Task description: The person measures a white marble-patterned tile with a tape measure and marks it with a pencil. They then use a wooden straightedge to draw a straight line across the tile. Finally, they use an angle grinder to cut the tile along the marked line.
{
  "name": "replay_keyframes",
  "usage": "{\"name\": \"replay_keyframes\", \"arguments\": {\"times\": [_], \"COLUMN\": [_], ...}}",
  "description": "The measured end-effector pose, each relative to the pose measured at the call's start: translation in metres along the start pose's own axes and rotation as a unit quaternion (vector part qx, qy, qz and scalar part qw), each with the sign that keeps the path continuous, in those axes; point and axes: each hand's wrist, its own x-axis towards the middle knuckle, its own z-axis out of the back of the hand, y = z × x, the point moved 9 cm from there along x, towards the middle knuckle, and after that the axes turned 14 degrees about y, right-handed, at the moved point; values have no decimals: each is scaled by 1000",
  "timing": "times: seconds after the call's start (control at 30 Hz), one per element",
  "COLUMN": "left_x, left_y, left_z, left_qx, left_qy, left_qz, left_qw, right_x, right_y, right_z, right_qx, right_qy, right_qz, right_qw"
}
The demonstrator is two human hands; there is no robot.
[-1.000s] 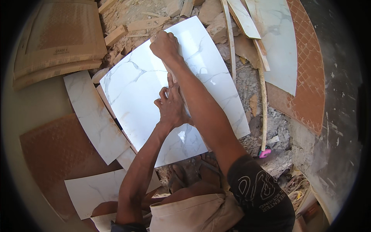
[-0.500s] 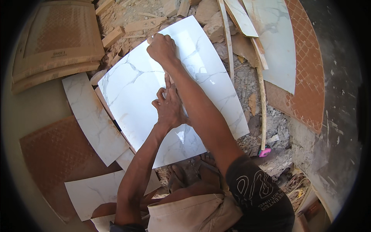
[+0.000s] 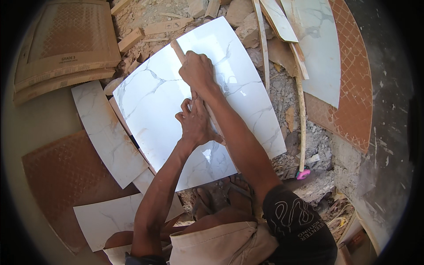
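A large white square tile (image 3: 152, 112) with grey veining lies in front of me, glossy side up. Across it runs a narrow straight strip (image 3: 177, 49), its far end showing beyond my right hand. My left hand (image 3: 195, 125) presses down on the strip, fingers and thumb spread apart. Just beyond it, my right hand (image 3: 197, 74) is closed in a fist against the strip, over the tile. Whatever is in that fist is hidden.
Cut tile pieces (image 3: 110, 132) lie on the left, near stacked cardboard-wrapped tiles (image 3: 66, 59). At right are a wooden stick (image 3: 302, 123), a pink tape measure (image 3: 303, 173) and more tiles (image 3: 316, 48). Rubble (image 3: 247, 31) and wood scraps (image 3: 131, 39) surround the far edge.
My right hand has slid toward me along the strip, uncovering its far end. My left hand stays on the strip with hardly any shift.
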Motion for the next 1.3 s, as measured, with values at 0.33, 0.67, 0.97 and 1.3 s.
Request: {"name": "replay_keyframes", "arguments": {"times": [0.33,0.67,0.97,1.3], "left_x": [0,4,2,2], "left_y": [1,-1,0,-4], "left_z": [0,-6,-3,-2], "left_qx": [-7,-1,-28,-19], "left_qy": [-13,-8,-15,-15], "left_qz": [-6,-21,-33,-19], "left_qw": [1000,1000,999,1000], "right_x": [0,-20,-17,-30], "right_y": [-3,-8,-5,-14], "right_z": [-5,4,4,17], "right_qx": [-8,6,17,54], "right_qy": [20,-26,-28,-39], "right_qz": [-4,7,9,-14], "right_qw": [1000,1000,999,998]}}
